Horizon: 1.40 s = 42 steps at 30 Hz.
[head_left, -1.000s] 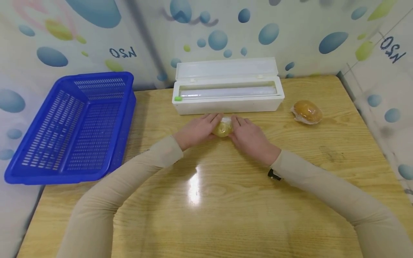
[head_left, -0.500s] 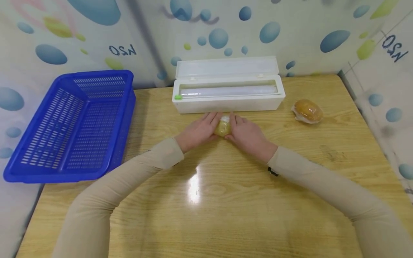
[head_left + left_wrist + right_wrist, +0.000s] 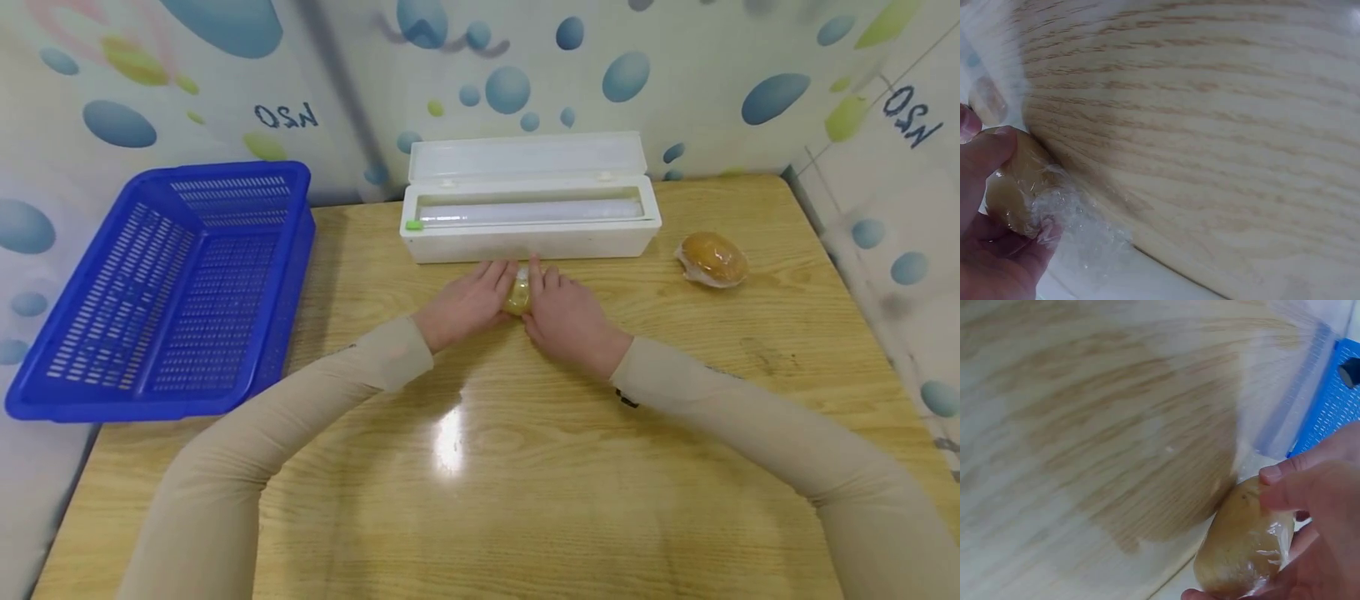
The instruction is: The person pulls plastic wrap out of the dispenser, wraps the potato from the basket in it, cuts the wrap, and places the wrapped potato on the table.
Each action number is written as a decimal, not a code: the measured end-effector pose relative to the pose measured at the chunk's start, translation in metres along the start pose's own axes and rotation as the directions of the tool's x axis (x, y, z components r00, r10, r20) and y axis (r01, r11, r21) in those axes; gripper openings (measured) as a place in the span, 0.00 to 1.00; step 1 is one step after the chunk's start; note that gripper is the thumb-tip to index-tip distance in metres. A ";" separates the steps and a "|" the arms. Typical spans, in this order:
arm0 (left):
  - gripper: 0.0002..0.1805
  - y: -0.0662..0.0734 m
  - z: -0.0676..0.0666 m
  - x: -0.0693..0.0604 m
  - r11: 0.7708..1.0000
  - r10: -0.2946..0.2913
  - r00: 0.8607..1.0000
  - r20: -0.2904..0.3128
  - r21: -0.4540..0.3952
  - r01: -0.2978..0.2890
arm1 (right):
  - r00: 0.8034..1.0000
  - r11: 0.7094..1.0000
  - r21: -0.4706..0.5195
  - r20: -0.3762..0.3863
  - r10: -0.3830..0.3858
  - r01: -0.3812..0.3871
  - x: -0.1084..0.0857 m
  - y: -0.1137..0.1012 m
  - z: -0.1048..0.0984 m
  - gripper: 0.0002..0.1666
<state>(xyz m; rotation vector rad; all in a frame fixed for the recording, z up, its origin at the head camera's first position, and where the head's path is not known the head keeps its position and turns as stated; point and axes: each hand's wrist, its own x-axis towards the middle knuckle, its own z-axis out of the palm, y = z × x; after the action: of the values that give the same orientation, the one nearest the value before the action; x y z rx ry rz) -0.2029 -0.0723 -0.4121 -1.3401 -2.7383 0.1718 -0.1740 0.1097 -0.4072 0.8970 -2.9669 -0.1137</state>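
Note:
A yellowish potato [image 3: 518, 296] in clear cling film sits between the two hands, just in front of the white box. My left hand [image 3: 467, 305] grips it from the left, its thumb on the skin in the left wrist view, where crumpled cling film [image 3: 1075, 215] sticks out past the potato [image 3: 1025, 175]. From the right, my right hand [image 3: 567, 321] holds the same potato; in the right wrist view its thumb and fingers lie round the wrapped potato [image 3: 1241, 544]. Much of the potato is hidden by fingers in the head view.
Behind the hands stands a white cling film dispenser [image 3: 532, 244], lid up, with a film roll [image 3: 532, 212] and a green slider [image 3: 414, 226]. A film-wrapped bun-like item [image 3: 712, 259] lies at right. A blue perforated basket [image 3: 258, 333] stands at left on the wooden table [image 3: 525, 500].
My right hand has moved slightly left and turned a little, covering more of the potato. The left hand has shifted slightly right. The visible gap between the hands is narrower.

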 end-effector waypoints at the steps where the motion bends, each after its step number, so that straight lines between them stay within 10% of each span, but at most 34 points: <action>1: 0.40 0.000 0.000 0.001 1.000 0.005 1.000 -0.001 0.002 -0.005 | 1.000 1.000 -0.010 0.002 -0.001 0.001 -0.001 0.000 -0.001 0.46; 8: 0.41 0.000 -0.003 0.003 0.994 -0.026 0.999 -0.019 -0.102 0.024 | 0.996 0.939 -0.334 -0.006 -0.094 0.087 -0.001 -0.002 -0.006 0.41; 17: 0.38 0.002 -0.005 0.000 0.998 0.024 0.999 -0.035 0.051 -0.022 | 0.992 0.978 -0.188 -0.076 -0.105 0.089 -0.006 0.000 0.003 0.40; 21: 0.42 0.002 -0.010 0.001 0.996 -0.034 0.999 0.034 -0.082 0.036 | 0.985 0.968 -0.230 -0.111 -0.134 0.106 -0.006 -0.001 0.003 0.37; 27: 0.43 0.004 -0.015 0.000 0.952 -0.098 0.993 0.069 -0.284 0.114 | 0.998 0.983 0.171 -0.038 -0.054 0.060 -0.007 0.011 -0.001 0.45; 33: 0.37 0.012 -0.011 0.001 0.989 -0.051 0.998 -0.025 -0.137 0.047 | 1.000 0.893 0.449 -0.022 -0.008 0.017 -0.002 0.017 -0.001 0.42; 38: 0.41 0.016 -0.013 0.003 0.994 -0.043 0.999 0.012 -0.105 0.044 | 0.999 0.887 0.461 0.008 -0.042 0.033 0.000 0.019 0.001 0.44; 42: 0.42 0.016 -0.011 0.006 1.000 0.019 1.000 0.024 0.000 -0.019 | 0.993 0.805 0.594 0.092 -0.078 0.008 0.001 0.031 0.002 0.51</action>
<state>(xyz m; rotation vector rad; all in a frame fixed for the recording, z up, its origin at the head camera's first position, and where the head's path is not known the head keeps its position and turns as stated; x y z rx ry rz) -0.1923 -0.0571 -0.4035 -1.3727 -2.7456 0.1912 -0.1920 0.1355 -0.4063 1.0262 -3.1228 0.8442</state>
